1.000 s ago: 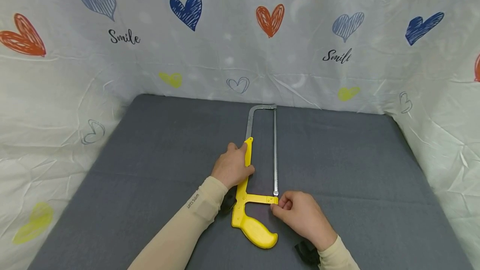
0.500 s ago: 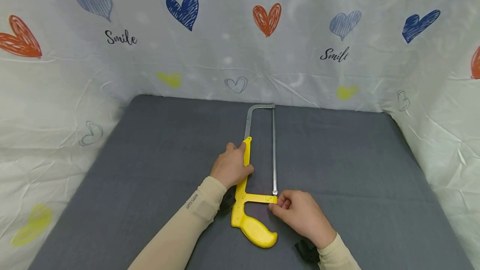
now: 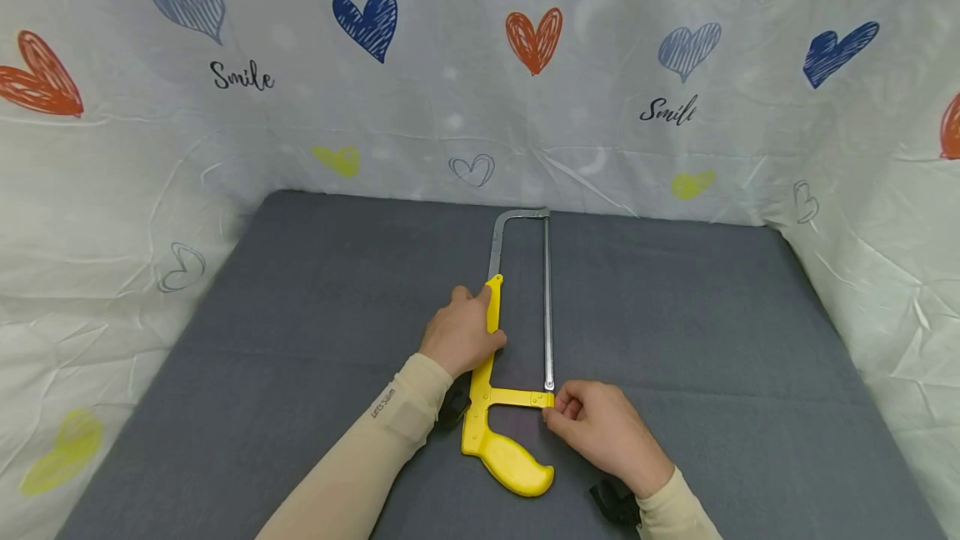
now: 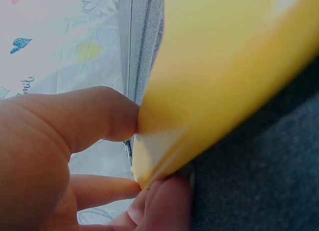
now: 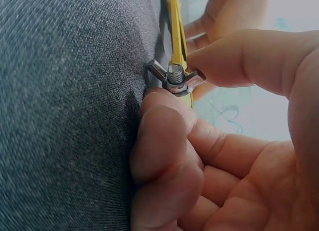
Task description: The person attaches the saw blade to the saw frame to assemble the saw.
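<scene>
A hacksaw (image 3: 517,467) with a yellow handle and a metal front frame lies on the grey cloth, its blade (image 3: 548,307) on the right side. My left hand (image 3: 459,333) pinches the yellow spine of the frame between thumb and fingers; the left wrist view shows this yellow part (image 4: 219,76) close up. By the blade's near end, my right hand (image 3: 607,432) works at a metal wing nut (image 5: 175,86) on a threaded stud. The thumb touches one wing and the index finger lies right under the nut, with the other fingers curled.
Dark grey cloth (image 3: 712,340) covers the table. A white curtain (image 3: 450,107) printed with hearts and "Smile" hangs behind it and along both sides. The saw's far end comes close to the table's back edge.
My right thumb shifts slightly at the wing nut, first left and then back right. The left hand keeps its grip, and the hacksaw stays in place.
</scene>
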### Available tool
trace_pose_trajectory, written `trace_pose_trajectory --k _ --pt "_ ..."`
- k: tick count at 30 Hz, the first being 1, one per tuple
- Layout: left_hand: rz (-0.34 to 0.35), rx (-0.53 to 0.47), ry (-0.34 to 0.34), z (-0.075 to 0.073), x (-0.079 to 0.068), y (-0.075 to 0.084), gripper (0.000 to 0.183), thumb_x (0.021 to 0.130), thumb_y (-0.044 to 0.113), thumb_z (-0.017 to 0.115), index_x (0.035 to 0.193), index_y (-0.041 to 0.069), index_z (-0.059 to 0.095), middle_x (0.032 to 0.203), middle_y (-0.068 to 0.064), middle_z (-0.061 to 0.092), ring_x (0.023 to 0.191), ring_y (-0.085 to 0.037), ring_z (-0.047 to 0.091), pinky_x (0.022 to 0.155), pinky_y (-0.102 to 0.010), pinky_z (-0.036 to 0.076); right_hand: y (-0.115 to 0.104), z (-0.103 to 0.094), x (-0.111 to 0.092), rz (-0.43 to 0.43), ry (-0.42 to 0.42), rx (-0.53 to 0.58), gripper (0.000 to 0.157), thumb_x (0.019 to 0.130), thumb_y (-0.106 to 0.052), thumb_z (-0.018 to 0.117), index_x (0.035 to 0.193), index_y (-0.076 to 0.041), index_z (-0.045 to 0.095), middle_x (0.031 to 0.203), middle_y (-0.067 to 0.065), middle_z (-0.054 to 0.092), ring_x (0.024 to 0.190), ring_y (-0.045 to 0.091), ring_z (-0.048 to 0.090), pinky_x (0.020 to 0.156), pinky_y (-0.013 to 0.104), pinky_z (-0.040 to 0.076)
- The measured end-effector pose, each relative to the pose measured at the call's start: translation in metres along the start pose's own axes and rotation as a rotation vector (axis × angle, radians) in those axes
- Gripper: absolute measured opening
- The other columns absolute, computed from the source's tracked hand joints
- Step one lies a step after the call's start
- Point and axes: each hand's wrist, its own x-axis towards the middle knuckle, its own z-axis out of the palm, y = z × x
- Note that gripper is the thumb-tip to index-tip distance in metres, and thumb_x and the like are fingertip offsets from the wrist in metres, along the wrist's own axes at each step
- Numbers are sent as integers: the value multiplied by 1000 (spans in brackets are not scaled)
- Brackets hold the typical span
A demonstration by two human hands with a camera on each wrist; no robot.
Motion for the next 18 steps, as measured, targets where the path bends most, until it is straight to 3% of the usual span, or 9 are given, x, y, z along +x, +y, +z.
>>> trace_pose_trajectory --k 18 --pt "-6 15 9 1 -1 0 82 94 26 77 166 7 43 137 -27 57 69 -26 62 63 -36 58 1 1 -1 1 -8 20 17 91 -20 79 78 -20 68 67 -8 59 52 7 48 50 24 38"
